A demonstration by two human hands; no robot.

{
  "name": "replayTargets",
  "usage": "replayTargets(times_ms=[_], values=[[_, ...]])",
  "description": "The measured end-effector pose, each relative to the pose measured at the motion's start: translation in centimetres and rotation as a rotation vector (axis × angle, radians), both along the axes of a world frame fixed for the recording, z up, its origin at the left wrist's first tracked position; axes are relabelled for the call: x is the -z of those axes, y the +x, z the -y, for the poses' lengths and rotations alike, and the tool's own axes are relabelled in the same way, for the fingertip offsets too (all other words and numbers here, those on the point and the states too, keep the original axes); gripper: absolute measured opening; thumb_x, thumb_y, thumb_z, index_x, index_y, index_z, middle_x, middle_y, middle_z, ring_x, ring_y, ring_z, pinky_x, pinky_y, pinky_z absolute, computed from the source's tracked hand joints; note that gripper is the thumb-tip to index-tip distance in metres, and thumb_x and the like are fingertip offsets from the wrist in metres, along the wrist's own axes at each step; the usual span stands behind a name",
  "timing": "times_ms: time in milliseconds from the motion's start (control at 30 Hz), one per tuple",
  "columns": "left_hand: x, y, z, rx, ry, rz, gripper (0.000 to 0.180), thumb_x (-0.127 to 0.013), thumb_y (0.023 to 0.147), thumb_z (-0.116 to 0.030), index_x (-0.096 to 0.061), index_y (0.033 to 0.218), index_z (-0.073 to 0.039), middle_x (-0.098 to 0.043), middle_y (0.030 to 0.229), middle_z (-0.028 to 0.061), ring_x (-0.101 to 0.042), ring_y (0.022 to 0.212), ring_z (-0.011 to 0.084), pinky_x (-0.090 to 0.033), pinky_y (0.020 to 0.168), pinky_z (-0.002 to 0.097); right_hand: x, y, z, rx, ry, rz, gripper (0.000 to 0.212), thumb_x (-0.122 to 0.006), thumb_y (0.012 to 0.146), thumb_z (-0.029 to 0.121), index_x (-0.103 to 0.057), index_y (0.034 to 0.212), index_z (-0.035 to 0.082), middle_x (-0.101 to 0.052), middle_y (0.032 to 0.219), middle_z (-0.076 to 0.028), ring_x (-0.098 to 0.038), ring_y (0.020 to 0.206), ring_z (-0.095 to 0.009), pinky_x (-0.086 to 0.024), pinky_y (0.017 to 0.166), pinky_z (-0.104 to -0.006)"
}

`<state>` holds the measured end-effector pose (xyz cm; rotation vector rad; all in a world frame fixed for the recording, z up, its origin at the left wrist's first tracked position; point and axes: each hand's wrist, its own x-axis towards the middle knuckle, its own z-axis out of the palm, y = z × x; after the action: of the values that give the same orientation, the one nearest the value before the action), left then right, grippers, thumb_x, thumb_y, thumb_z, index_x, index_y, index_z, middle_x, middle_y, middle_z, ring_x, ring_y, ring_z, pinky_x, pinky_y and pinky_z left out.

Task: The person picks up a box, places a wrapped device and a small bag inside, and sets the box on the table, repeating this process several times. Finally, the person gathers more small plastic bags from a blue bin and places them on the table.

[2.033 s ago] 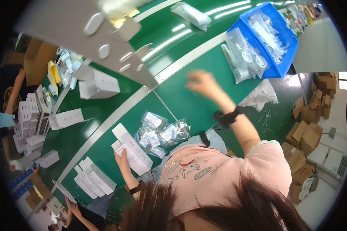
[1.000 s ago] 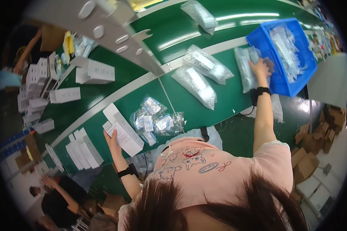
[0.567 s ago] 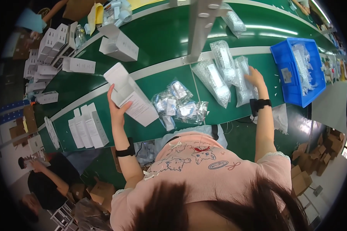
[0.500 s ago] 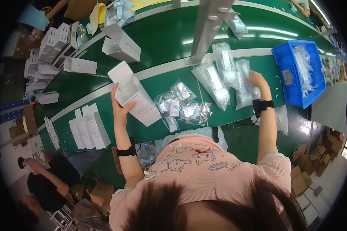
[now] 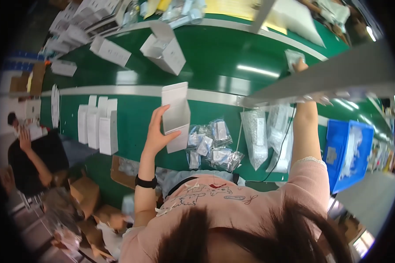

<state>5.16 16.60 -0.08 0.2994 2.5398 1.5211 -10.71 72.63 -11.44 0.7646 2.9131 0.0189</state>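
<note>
Open white box (image 5: 177,117) clamped in left hand (image 5: 156,135), clear packet (image 5: 292,57) at right hand (image 5: 300,66), well apart, right grip unclear

Can't read any wording or nos. on my feed, all too small or blurred. Marks I do get: pale rect. label (image 5: 332,155) on the near wall of the blue bin (image 5: 340,174), illegible; white strip inside/on a bubble-wrap pouch (image 5: 255,151), can't tell which, or what's on it. Faint dark print on the white carton lying on its side (image 5: 111,51), approx. same on the open carton (image 5: 174,56) nearby. Pink shirt (image 5: 267,201) has an oval badge (image 5: 235,197), contents lost to blur.
</note>
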Motion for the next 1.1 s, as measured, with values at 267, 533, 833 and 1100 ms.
replayTargets(times_ms=[267, 533, 833, 1100], values=[[0.3, -0.1, -1.9, -0.029, -0.121, -0.137, 0.068, -0.077, 0.056, -0.01, -0.039, 0.112, -0.006, -0.042, 0.117, 0.0128, -0.047, 0.105, 0.0246, -0.041, 0.086, 0.0346, -1.4, 4.6, 1.8, 0.163, -0.362, -0.507, 0.058, -0.055, 0.08, 0.032, -0.033, 0.127, 0.006, -0.049, 0.115, -0.016, -0.053, 0.094, -0.029, -0.042, 0.084, -0.038], [2.2, 0.9, -3.3, -0.119, 0.09, -0.235, 0.071, -0.079, 0.056, -0.012, -0.029, 0.106, -0.006, -0.041, 0.119, 0.0198, -0.05, 0.103, 0.0303, -0.043, 0.082, 0.0382, -17.4, 27.5, 21.7, 0.313, -1.715, -1.125, 0.059, -0.046, 0.086, 0.041, -0.029, 0.13, 0.005, -0.041, 0.125, -0.011, -0.043, 0.113, -0.025, -0.035, 0.095, -0.0369], [3.0, 3.1, -3.8, -0.239, 0.086, -0.281, 0.073, -0.08, 0.054, -0.012, -0.025, 0.101, -0.006, -0.043, 0.113, 0.0224, -0.05, 0.099, 0.035, -0.042, 0.082, 0.0396, -16.5, 16.3, 38.6, 0.018, -1.297, -1.258, 0.065, -0.069, 0.067, 0.007, -0.03, 0.119, 0.003, -0.047, 0.103, -0.009, -0.048, 0.09, -0.017, -0.041, 0.079, -0.0294], [4.5, 4.7, -1.8, -0.391, 0.127, -0.307, 0.074, -0.081, 0.053, -0.014, -0.025, 0.1, -0.006, -0.041, 0.111, 0.0233, -0.045, 0.103, 0.0361, -0.041, 0.083, 0.0399, -16.1, 16.9, 39.3, -0.61, -0.767, -0.972, 0.062, -0.071, 0.062, 0.012, -0.038, 0.115, 0.003, -0.047, 0.1, -0.014, -0.051, 0.087, -0.029, -0.043, 0.074, -0.0314]])
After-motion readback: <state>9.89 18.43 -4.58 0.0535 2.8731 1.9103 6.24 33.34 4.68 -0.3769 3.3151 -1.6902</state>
